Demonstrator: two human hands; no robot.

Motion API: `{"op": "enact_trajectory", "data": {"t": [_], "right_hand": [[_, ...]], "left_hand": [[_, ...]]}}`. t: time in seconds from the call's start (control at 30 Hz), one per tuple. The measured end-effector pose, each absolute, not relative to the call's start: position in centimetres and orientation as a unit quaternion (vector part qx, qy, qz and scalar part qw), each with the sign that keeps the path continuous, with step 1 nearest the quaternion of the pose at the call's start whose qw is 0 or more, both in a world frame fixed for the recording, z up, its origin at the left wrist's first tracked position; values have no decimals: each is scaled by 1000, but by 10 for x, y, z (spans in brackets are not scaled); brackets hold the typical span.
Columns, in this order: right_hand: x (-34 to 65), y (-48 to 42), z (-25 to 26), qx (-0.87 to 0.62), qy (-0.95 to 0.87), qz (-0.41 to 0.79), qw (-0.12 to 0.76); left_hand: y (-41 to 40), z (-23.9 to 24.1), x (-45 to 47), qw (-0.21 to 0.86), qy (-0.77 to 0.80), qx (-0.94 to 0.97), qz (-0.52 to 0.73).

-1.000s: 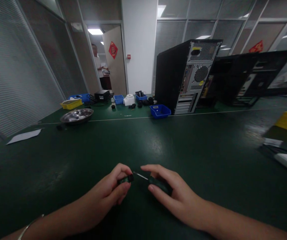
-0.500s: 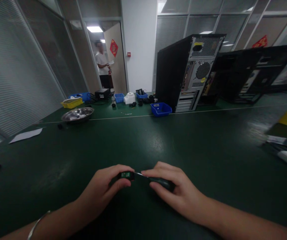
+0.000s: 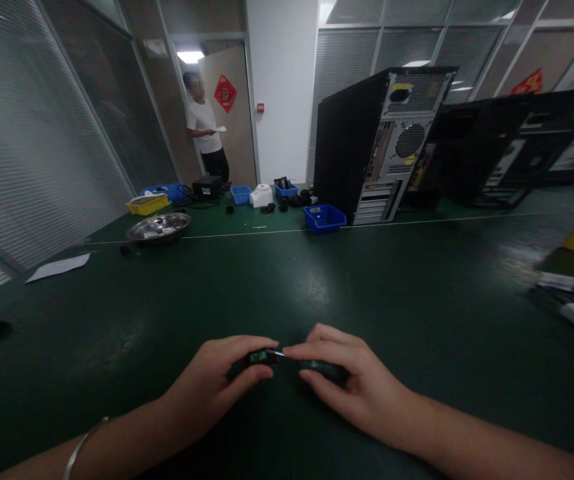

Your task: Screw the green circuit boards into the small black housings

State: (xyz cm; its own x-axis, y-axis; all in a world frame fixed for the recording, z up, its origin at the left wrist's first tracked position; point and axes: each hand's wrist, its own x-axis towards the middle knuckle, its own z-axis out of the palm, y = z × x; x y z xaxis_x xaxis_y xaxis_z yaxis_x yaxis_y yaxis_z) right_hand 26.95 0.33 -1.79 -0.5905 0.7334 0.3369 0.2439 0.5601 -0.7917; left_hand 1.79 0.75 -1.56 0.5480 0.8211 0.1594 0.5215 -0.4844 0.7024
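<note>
A small black part with a green circuit board [image 3: 259, 357] is pinched between the thumb and fingers of my left hand [image 3: 217, 373]. My right hand [image 3: 354, 373] grips a screwdriver [image 3: 323, 368] by its dark handle, the forefinger lying along its thin metal shaft. The shaft points left and its end meets the right side of the small part; whether it is in a gap or only touching I cannot tell. Both hands are held low over the green tabletop [image 3: 247, 287].
A metal bowl [image 3: 159, 228], a yellow tray [image 3: 147, 204] and a blue bin [image 3: 325, 219] stand further back. Computer towers [image 3: 381, 147] rise at the back right. Paper [image 3: 59, 267] lies at left. Past the table a person [image 3: 207, 130] stands by a door, holding a sheet.
My left hand has shifted slightly right with the small part, closing the distance to my right hand, so less of the shaft shows. The person has come further through the doorway.
</note>
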Motion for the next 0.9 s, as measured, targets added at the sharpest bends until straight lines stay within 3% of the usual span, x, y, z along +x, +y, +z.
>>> {"op": "enact_trajectory", "data": {"t": [0.27,0.9], "right_hand": [[268,2,-19,-310,-821,354,324],[267,4,-18,-278,-832,380,295]], "left_hand": [[9,-14,21,275,385,841,263],[4,-5,26,334,362,834,249]]}}
